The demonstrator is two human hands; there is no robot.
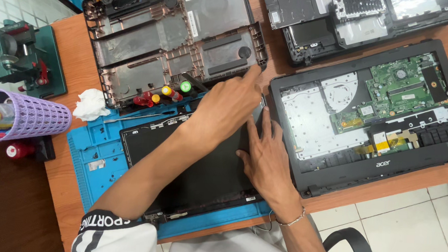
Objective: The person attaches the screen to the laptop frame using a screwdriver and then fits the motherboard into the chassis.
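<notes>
Head view: both hands — left hand (227, 108), right hand (265, 159) — grip spread flat, pressing the laptop screen panel (200, 181).

Both forearms bare beside the blue work mat (87, 157). Left hand (227, 108): white short sleeve, black lettered cuff band. Right hand (265, 159): thin silver wrist bracelet (291, 221), black sleeve edge.

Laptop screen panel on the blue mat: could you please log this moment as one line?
left hand: on laptop screen panel | right hand: flat on panel's edge | blue mat | opened laptop base beside
</notes>
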